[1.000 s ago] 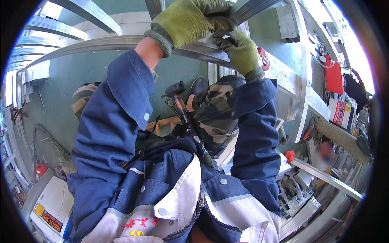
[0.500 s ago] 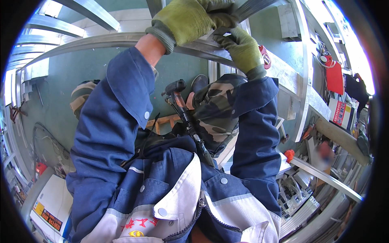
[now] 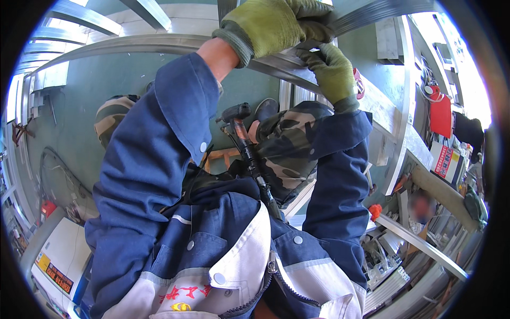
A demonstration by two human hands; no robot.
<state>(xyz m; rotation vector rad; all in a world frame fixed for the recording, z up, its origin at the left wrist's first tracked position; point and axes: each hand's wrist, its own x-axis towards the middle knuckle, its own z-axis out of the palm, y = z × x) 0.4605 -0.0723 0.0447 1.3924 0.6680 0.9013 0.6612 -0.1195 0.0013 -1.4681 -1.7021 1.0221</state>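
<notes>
My left hand (image 3: 268, 29), in an olive-yellow glove with dark fingertips, is closed at a joint of the silver aluminium frame (image 3: 284, 68). What its fingers hold is hidden. My right hand (image 3: 334, 74), gloved alike, has thumb and fingers pinched together just below the left fingertips, against the same joint. Anything in that pinch is too small to make out. Beside the right wrist, a round red object (image 3: 358, 84) rests by the metal. Below both hands, a power driver (image 3: 241, 130) with a black head and orange-brown body leans on my lap, untouched by either hand.
More aluminium bars (image 3: 85, 18) cross the upper left. On the right are a red container (image 3: 441, 114), a brown tube (image 3: 441, 194) and stacked profiles (image 3: 390, 284). A white box (image 3: 64, 255) stands lower left, near a dark hose (image 3: 48, 159) on the floor.
My view has shifted a little, so the hands and frame sit farther right in the picture. Both hands stay at the same joint with nearly the same finger pose.
</notes>
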